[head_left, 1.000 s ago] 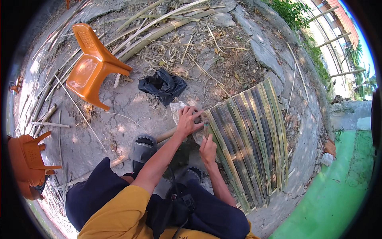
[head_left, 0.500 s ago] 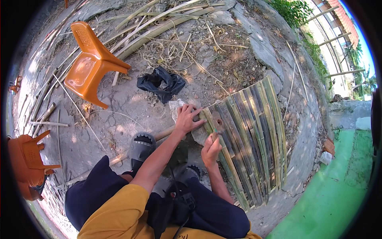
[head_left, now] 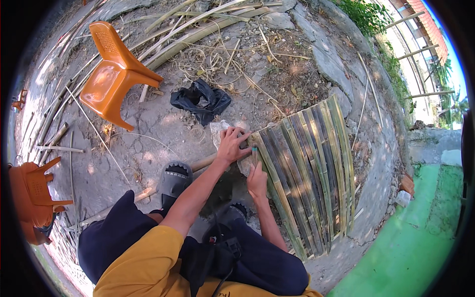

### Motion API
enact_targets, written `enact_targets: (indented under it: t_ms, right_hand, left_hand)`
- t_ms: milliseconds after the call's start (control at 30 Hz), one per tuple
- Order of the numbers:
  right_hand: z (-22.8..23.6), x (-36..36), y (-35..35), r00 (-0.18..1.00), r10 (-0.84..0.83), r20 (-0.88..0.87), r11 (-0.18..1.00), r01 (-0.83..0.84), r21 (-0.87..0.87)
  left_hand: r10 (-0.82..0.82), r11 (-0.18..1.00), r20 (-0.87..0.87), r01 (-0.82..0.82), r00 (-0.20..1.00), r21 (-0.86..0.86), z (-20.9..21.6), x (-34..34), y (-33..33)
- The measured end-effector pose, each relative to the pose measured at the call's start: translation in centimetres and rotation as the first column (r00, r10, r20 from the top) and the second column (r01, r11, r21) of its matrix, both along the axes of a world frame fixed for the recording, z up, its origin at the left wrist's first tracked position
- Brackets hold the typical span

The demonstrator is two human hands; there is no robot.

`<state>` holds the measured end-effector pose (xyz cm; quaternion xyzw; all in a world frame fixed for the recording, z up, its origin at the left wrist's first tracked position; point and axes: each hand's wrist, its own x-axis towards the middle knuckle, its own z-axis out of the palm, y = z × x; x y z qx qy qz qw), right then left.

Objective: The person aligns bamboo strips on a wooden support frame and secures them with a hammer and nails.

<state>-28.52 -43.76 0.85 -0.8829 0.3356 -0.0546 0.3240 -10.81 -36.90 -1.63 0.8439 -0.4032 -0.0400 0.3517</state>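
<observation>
My right hand (head_left: 258,182) is wrapped round the wooden handle of a hammer (head_left: 255,154), which has a teal band near its top. The hammer's head is mostly hidden at the fingers of my left hand (head_left: 232,144). Those fingers are bent together at the far left corner of a panel of split bamboo slats (head_left: 309,168); whatever they pinch is too small to make out. The slats lie side by side, fanning slightly toward me. Under that corner and beside my left hand sits a pale stone block (head_left: 217,132).
A black plastic bag (head_left: 200,101) lies beyond my hands. An orange plastic chair (head_left: 106,84) stands at far left, another orange chair (head_left: 37,195) nearer. Long bamboo strips (head_left: 198,37) cross the far ground. A bamboo pole (head_left: 204,162) runs by my foot; a green-painted slab (head_left: 405,237) borders the right.
My right hand has swung the hammer leftward, off the bamboo slats and in toward my left hand's fingers. My left hand has stayed at the panel's corner.
</observation>
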Motion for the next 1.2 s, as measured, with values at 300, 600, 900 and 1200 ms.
enact_targets:
  t_ms: [300,600,900,1200]
  right_hand:
    - [0.5,-1.6,0.7,0.884,-0.103,0.455,0.994,0.107,0.018]
    - [0.8,-2.6,0.5,0.904,-0.150,0.401,0.988,0.151,0.030]
    - [2.8,0.1,0.3,0.945,-0.078,0.318,0.996,0.089,-0.019]
    - [4.8,0.8,-0.4,0.937,-0.075,0.340,0.996,0.083,-0.011]
  left_hand:
    - [0.016,1.000,-0.061,-0.017,0.998,-0.014,0.9,-0.4,-0.3]
    - [0.019,1.000,-0.083,-0.017,0.996,0.017,1.0,-0.4,-0.1]
    - [0.017,1.000,-0.056,-0.016,0.998,0.020,0.0,-0.4,0.6]
    - [0.012,1.000,-0.047,-0.012,0.999,0.013,0.3,-0.6,0.5]
